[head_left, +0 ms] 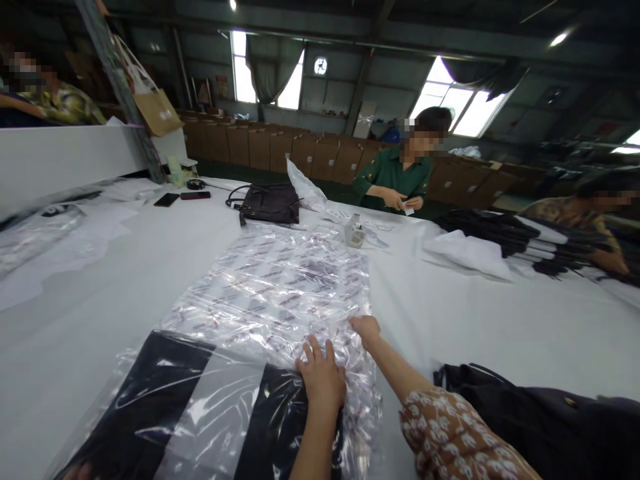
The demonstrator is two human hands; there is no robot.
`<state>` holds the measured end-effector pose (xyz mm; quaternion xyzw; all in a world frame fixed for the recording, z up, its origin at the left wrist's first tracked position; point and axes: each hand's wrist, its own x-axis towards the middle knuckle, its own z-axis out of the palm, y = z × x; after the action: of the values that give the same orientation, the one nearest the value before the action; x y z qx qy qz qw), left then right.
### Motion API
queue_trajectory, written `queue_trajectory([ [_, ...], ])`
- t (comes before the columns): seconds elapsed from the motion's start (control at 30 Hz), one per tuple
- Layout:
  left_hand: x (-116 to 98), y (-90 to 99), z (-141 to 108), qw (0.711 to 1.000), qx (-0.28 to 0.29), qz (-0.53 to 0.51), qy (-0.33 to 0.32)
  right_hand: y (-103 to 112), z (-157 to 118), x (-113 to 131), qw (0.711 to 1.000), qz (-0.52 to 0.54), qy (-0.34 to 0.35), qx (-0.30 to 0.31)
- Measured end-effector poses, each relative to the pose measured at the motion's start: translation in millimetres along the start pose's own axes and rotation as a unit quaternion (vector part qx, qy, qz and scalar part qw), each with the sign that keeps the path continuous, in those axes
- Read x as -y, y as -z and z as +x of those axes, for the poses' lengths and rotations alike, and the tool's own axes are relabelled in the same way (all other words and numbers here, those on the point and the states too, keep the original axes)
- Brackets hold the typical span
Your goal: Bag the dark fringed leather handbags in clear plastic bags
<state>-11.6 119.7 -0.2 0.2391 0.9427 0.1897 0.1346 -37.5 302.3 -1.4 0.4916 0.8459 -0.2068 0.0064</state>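
Observation:
My left hand [323, 377] lies flat with its fingers spread on a clear plastic bag, at the upper right of a folded black piece with a grey band [215, 393]. Just beyond it, my right hand [366, 331], below a brown flowered sleeve, has its fingers closed on the right edge of the printed clear plastic bag [280, 287]. This crinkled plastic stretches away over the white table [415, 313]. At the bottom left edge, a bit of skin [80, 472] shows, perhaps another hand; its owner cannot be made out.
A dark handbag [273, 203] and a tape dispenser [355, 232] stand beyond the plastic. Phones [195, 195] lie at the far left. Black fabric [540, 413] lies on my right. A person in green [395, 177] handles something small and white across the table. Black folded pieces [500, 233] are piled at the right.

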Motion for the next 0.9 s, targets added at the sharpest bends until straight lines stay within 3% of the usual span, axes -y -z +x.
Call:
queue_trajectory([
  [0.13,4.0,-26.1,16.3,1.000,-0.005,-0.001,0.005,-19.7,-1.0,-4.4,0.993,-0.007,0.115,-0.028],
  [0.2,8.0,-40.9,22.7,1.000,-0.006,-0.002,0.007,-34.9,-0.3,-12.5,0.990,-0.008,0.139,-0.033],
  [0.37,10.7,-57.5,28.3,1.000,-0.012,0.027,0.001,-52.5,7.7,-24.9,0.997,-0.001,0.072,-0.030],
  [0.53,0.2,-68.5,32.3,0.998,-0.032,0.045,0.002,-49.1,12.6,-33.0,0.997,0.022,0.080,-0.004],
  [0.63,-11.7,-73.5,32.7,0.998,-0.043,0.056,0.003,-40.1,6.7,-37.0,0.995,0.013,0.096,0.013],
  [0.77,-37.2,-64.4,20.3,0.996,-0.052,0.065,-0.010,-15.1,-12.2,-38.1,0.988,0.011,0.149,0.040],
  [0.83,-65.8,-58.7,9.9,0.997,-0.046,0.065,-0.008,10.3,-16.3,-52.2,0.986,0.020,0.156,0.054],
  [0.9,-117.7,-60.1,-3.5,0.997,-0.031,0.075,-0.002,52.8,-11.5,-89.4,0.989,0.032,0.130,0.065],
])
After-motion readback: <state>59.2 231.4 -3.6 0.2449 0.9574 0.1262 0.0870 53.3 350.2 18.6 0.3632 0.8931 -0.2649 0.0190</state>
